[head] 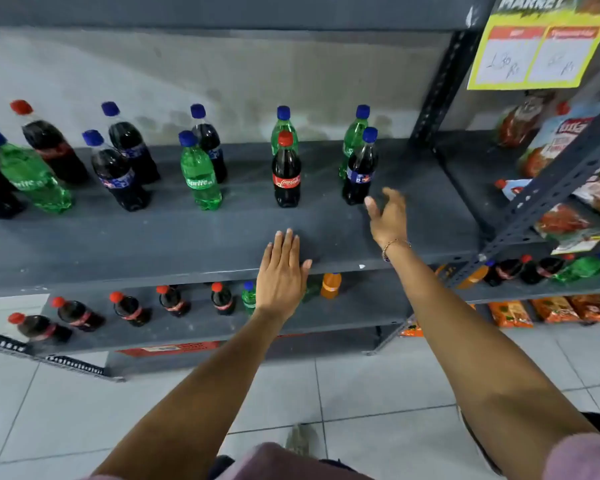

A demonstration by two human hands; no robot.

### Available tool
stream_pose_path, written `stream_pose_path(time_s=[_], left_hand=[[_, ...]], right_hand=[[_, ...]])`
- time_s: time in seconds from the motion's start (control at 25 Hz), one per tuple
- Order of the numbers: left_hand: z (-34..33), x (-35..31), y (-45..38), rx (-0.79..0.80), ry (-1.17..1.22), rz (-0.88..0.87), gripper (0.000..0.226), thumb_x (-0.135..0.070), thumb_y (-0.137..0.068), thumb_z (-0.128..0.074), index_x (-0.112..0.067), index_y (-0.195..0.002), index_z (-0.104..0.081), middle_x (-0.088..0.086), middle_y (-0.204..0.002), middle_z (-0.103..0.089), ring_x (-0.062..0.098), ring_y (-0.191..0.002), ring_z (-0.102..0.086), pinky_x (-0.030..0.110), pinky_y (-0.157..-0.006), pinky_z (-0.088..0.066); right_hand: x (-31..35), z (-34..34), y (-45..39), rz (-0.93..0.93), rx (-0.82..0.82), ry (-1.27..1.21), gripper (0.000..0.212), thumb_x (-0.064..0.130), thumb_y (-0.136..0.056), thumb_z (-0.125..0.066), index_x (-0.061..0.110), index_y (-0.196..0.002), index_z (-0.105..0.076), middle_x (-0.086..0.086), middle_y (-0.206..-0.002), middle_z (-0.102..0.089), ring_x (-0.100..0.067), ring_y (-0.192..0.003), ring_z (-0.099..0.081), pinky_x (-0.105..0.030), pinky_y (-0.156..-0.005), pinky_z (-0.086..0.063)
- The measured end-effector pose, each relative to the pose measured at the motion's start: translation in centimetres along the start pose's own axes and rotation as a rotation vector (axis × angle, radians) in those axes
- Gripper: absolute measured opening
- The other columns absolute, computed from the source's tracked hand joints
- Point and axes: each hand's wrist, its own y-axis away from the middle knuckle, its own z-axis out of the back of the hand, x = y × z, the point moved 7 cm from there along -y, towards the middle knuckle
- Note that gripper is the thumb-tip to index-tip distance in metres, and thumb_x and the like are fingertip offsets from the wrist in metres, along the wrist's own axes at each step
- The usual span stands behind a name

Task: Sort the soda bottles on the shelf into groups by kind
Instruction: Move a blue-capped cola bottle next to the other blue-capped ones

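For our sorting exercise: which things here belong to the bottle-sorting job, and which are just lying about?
Job: Sprite bottle, Coca-Cola bottle, blue-capped cola bottle, shelf, left hand, right hand.

Lying about: snack packets, price sign, orange bottle.

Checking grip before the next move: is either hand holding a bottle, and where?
Nothing is held. The left hand lies flat on the shelf; the right hand is open beside the Pepsi bottle.

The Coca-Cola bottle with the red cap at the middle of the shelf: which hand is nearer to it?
Left, narrowly. The left hand lies flat on the shelf edge directly in front of the Coca-Cola bottle. The right hand is off to its right, open beside the dark blue-capped bottle.
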Motion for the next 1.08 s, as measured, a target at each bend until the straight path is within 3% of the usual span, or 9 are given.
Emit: stream_pose_path(time_s=[0.12, 0.2, 0.44, 0.68, 0.76, 0.88, 1.08], left_hand=[[0.1, 0.3, -0.1, -0.023, -0.037, -0.017, 0.056, -0.037, -0.098, -0.022, 0.0, -0.134, -0.045, 0.015, -0.143, -0.044, 0.032, -0.134, -0.039, 0.044, -0.109, -0.035], [0.0, 0.3, 0.0, -0.059, -0.068, -0.049, 0.055, -0.036, -0.097, -0.024, -0.001, -0.133, -0.047, 0.015, -0.142, -0.046, 0.032, -0.132, -0.042, 0.044, -0.107, -0.037], [-0.4, 0.5, -0.2, -0.023, -0.098, -0.062, 0.061, -0.038, -0.101, -0.012, -0.002, -0.131, -0.051, 0.014, -0.139, -0.05, 0.031, -0.129, -0.046, 0.042, -0.105, -0.038], [0.8, 1.5, 0.0, -0.021, -0.073, -0.105, 0.059, -0.034, -0.101, -0.013, -0.002, -0.127, -0.054, 0.012, -0.134, -0.055, 0.028, -0.127, -0.049, 0.044, -0.101, -0.044], [1.6, 3.9, 0.7, -0.038, -0.082, -0.102, 0.057, -0.033, -0.101, -0.014, -0.002, -0.128, -0.054, 0.012, -0.135, -0.055, 0.028, -0.127, -0.049, 0.041, -0.104, -0.04], [3.0, 9.0, 2.8, -0.066, -0.132, -0.042, 0.057, -0.035, -0.1, -0.016, -0.002, -0.133, -0.048, 0.012, -0.139, -0.05, 0.027, -0.13, -0.045, 0.038, -0.11, -0.025], [4.8, 15.0, 4.7, -0.052, -0.122, 0.066, 0.059, -0.039, -0.099, -0.016, -0.002, -0.134, -0.047, 0.013, -0.14, -0.048, 0.027, -0.132, -0.042, 0.038, -0.112, -0.021]], right_hand=[[0.1, -1.1, -2.1, -0.017, 0.166, -0.113, 0.068, 0.021, -0.09, -0.055, 0.01, -0.143, -0.014, -0.011, -0.153, -0.021, -0.024, -0.14, -0.023, -0.036, -0.114, -0.022], [0.1, -1.7, -3.3, -0.006, 0.212, -0.144, 0.073, 0.016, -0.088, -0.057, 0.014, -0.144, -0.011, -0.008, -0.154, -0.019, -0.022, -0.141, -0.021, -0.038, -0.115, -0.021], [-0.3, -2.2, -4.6, -0.007, 0.228, -0.282, 0.053, 0.0, -0.085, -0.057, 0.011, -0.133, -0.036, -0.011, -0.135, -0.049, -0.018, -0.119, -0.049, -0.038, -0.106, -0.04], [-0.4, -2.1, -2.3, 0.018, 0.182, -0.234, 0.051, 0.009, -0.079, -0.068, 0.015, -0.125, -0.047, -0.007, -0.12, -0.059, -0.014, -0.104, -0.054, -0.036, -0.097, -0.047], [-0.6, -2.1, -0.8, 0.012, 0.175, -0.255, 0.05, 0.008, -0.076, -0.07, 0.014, -0.122, -0.05, -0.007, -0.117, -0.061, -0.015, -0.103, -0.055, -0.035, -0.097, -0.046], [-0.2, -2.5, 1.7, 0.013, 0.184, -0.304, 0.05, 0.006, -0.075, -0.072, 0.012, -0.12, -0.051, -0.009, -0.117, -0.06, -0.015, -0.104, -0.055, -0.027, -0.093, -0.044], [2.9, -6.0, 5.1, 0.08, 0.213, -0.279, 0.048, 0.009, -0.072, -0.075, 0.008, -0.115, -0.054, -0.009, -0.109, -0.062, -0.014, -0.096, -0.057, -0.007, -0.071, -0.047]])
